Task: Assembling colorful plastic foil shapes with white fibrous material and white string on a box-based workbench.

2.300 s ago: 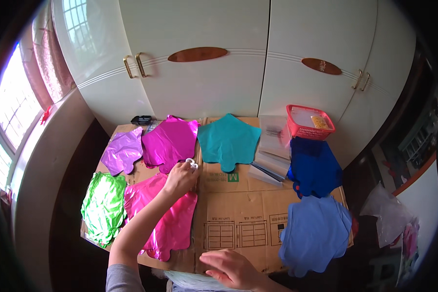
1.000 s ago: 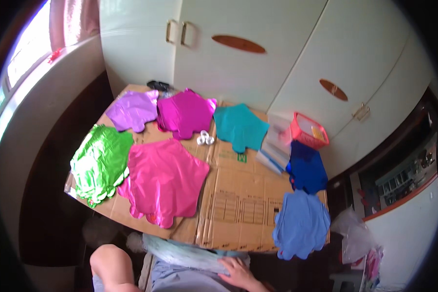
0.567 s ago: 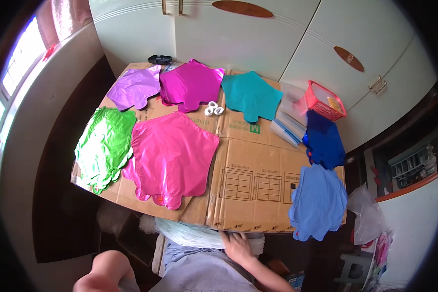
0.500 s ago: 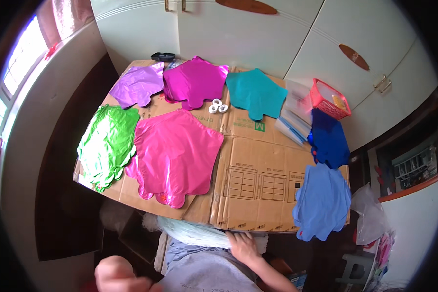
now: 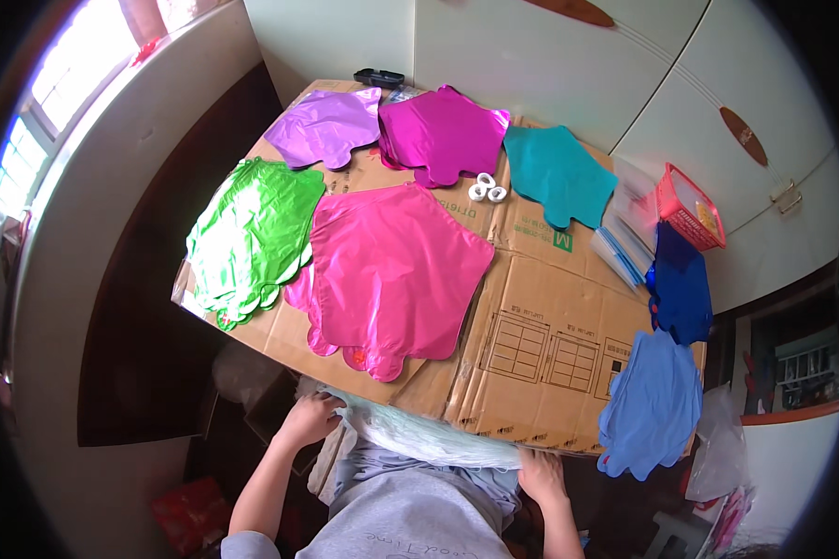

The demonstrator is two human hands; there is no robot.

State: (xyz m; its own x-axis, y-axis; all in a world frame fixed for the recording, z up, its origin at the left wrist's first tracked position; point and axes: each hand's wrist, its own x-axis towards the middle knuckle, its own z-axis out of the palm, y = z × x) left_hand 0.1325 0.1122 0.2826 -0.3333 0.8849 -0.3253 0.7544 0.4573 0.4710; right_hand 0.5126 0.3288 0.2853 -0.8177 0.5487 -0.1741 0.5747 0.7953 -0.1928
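Note:
Across my lap, under the near edge of the cardboard-topped table, lies a pale, translucent bundle of thin strands or film (image 5: 429, 438); I cannot tell which. My left hand (image 5: 309, 417) is at its left end, with fingers bent over it. At the other end, close against the table edge, my right hand (image 5: 542, 473) has its fingers curled on the bundle, their tips partly hidden. In front of me a stack of flat pink star-shaped foil balloons (image 5: 396, 279) lies on the cardboard (image 5: 522, 279). Shiny green foil balloons (image 5: 256, 242) are piled to its left.
Farther back lie lilac (image 5: 322, 129), magenta (image 5: 446, 138) and teal foil balloons (image 5: 559, 174), with three small white rolls (image 5: 487, 189) among them. Dark blue (image 5: 682, 284) and light blue balloons (image 5: 653, 405) line the right side, near a red basket (image 5: 688, 210). Cabinets (image 5: 522, 74) stand behind.
My left hand has come forward from the lower left to the bundle's left end. My right hand has shifted right along the bundle. The view has turned, so the table appears tilted.

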